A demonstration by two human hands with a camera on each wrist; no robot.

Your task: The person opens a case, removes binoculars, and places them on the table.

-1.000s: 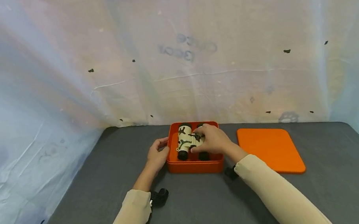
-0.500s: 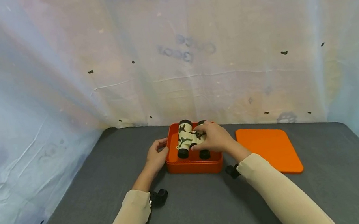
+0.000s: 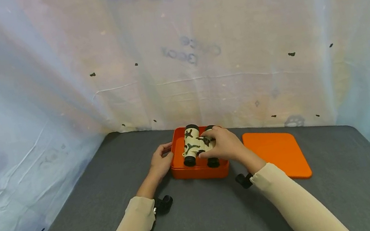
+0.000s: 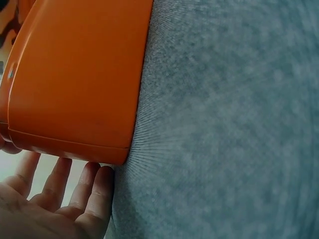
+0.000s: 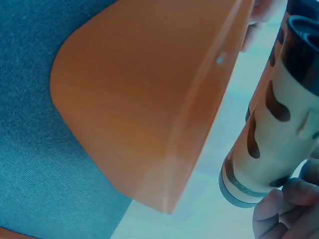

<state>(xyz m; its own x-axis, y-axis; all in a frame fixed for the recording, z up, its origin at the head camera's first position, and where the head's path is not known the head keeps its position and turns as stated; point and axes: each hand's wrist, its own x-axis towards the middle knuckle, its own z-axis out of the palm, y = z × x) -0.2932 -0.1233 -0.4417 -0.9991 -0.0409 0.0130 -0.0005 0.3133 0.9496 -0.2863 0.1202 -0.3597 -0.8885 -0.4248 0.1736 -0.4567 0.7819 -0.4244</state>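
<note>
Binoculars (image 3: 191,144) in cream, dark green and brown camouflage with black ends are over the orange box (image 3: 200,172). My right hand (image 3: 226,144) grips their right barrel from above, thumb near and fingers far. In the right wrist view the binoculars (image 5: 281,129) stand above the box's rim, and the curled fingers (image 5: 294,204) lie around the barrel's lower part. At the box's left side is my left hand (image 3: 161,163). Its fingers (image 4: 97,191) are fairly straight with the tips at the outer wall, and the thumb is at the rim, mostly hidden.
A flat orange lid (image 3: 277,153) lies on the dark grey table (image 3: 203,219) to the right of the box. Pale patterned sheets (image 3: 195,47) hang behind and at both sides. Black wrist cameras (image 3: 163,204) sit under both cream sleeves.
The right hand has lifted the binoculars slightly and shifted them a little to the right. The left hand stays at the box's left side.
</note>
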